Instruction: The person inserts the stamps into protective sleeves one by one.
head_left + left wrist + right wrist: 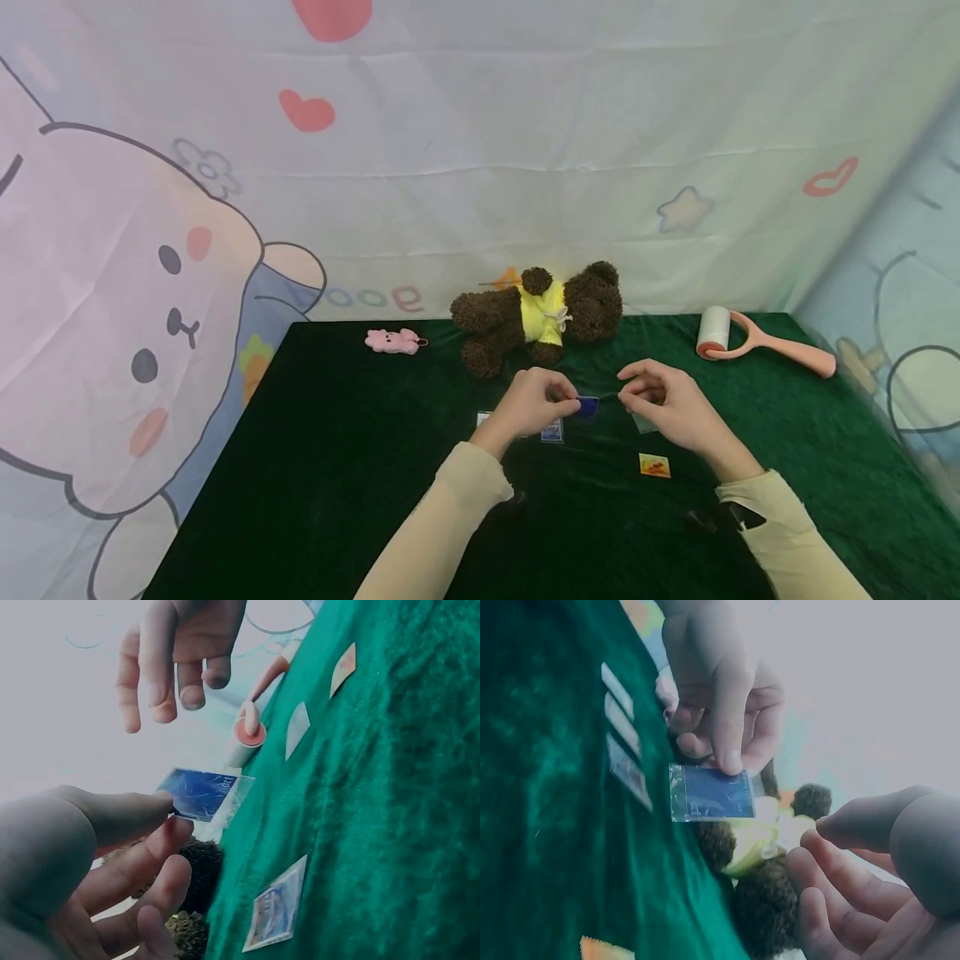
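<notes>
Between thumb and fingers, my left hand [534,402] pinches a blue stamp [199,793] in a clear plastic sleeve, held above the cloth. My right hand [672,408] is to its right, apart from the sleeve; its fingers are loosely bent, with nothing visible between thumb and forefinger. A pale, clear-looking piece [645,423] lies below the right hand and is partly covered by it. Nearer the front lies an orange-yellow stamp [655,466] with toothed edges. Several sleeved stamps lie in a row by the left hand, one of them a bluish stamp [552,431]; the left hand partly hides the row.
Dark green cloth [337,475] covers the table. A brown teddy bear [592,307] in yellow lies at the back, with a pink plush charm [393,341] to its left. At the back right lies a lint roller [780,342]. A printed curtain [480,125] hangs behind.
</notes>
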